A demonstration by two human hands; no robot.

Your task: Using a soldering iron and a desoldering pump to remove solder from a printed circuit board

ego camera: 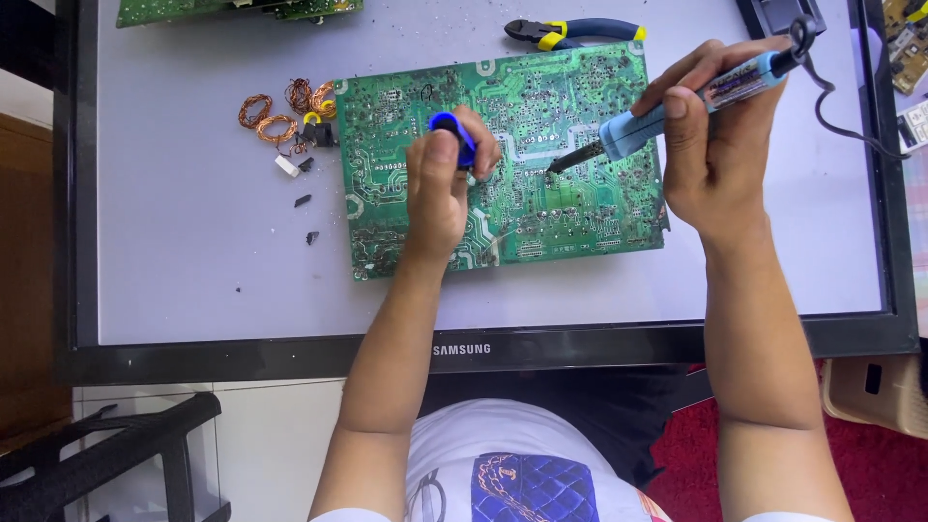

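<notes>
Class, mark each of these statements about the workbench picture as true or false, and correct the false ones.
1. The right hand holds a soldering iron with its tip on the green circuit board. True.
2. The left hand is empty. False: it grips a blue-topped tool held against the board.
3. Copper wire coils lie left of the board. True.
4. The pliers are in the right hand. False: they lie untouched above the board.
5. The board rests on a flat monitor screen lying face up. True.
</notes>
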